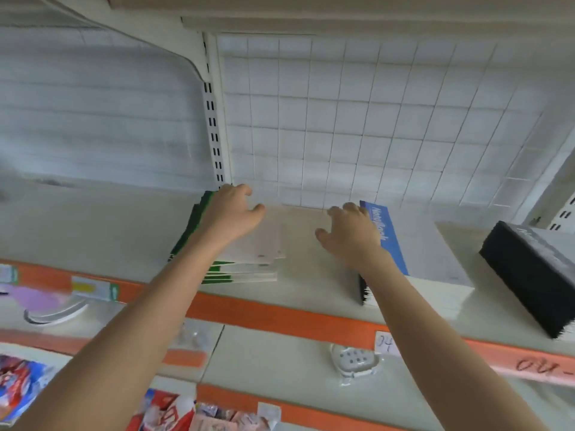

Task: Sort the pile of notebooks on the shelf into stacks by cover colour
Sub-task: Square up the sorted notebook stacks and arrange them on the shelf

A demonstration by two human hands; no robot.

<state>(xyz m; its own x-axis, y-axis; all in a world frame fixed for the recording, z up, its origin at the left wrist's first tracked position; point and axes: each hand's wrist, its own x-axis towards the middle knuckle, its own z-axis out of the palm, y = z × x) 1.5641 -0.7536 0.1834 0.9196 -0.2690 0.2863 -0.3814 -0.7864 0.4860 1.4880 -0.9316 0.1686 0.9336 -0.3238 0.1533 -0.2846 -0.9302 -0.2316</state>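
Three sorted stacks lie on the shelf: a green notebook stack on the left, a blue notebook stack well apart to its right, and a black notebook stack further right, tilted with its fringe of page edges facing forward. No loose notebook lies between them, so the sorting looks nearly done and the step in hand appears to be squaring the stacks. The left hand lies palm-down on top of the green stack, fingers spread and relaxed, gripping nothing. The right hand is at the left edge of the blue stack, fingers loosely bent and holding nothing; whether they touch the cover cannot be told. The green stack is fanned, its lower copies jutting forward, so it is best to keep the palm flat on top and nudge the edges flush. About four green-striped edges show; the blue and black copies are too blurred to count.
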